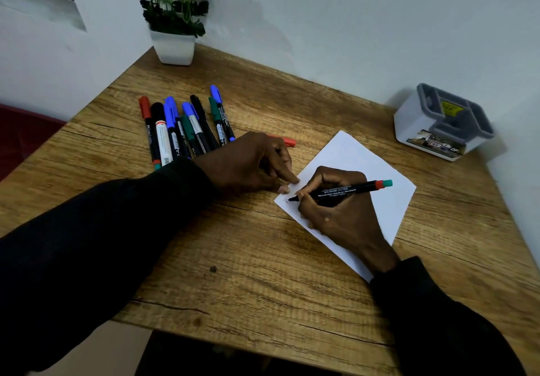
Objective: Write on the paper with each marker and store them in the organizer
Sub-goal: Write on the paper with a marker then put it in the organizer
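One marker (pixel 344 192) uncapped | right hand (pixel 342 218) pinches it, tip on paper (pixel 350 153) | left hand (pixel 248 162) pins edge, its grip unclear | keep strokes light, sheet steady

**Colours on the Table**

The table (pixel 263 258) is brown wood with dark wavy lines. The paper (pixel 350 156) is white. The marker (pixel 344 191) is black with white letters, a red ring and a blue-green end. The other markers (pixel 187 130) have red, black, blue and green tops. One cap (pixel 287 142) is red. The organizer (pixel 415 124) is white and grey with a yellow sticker.
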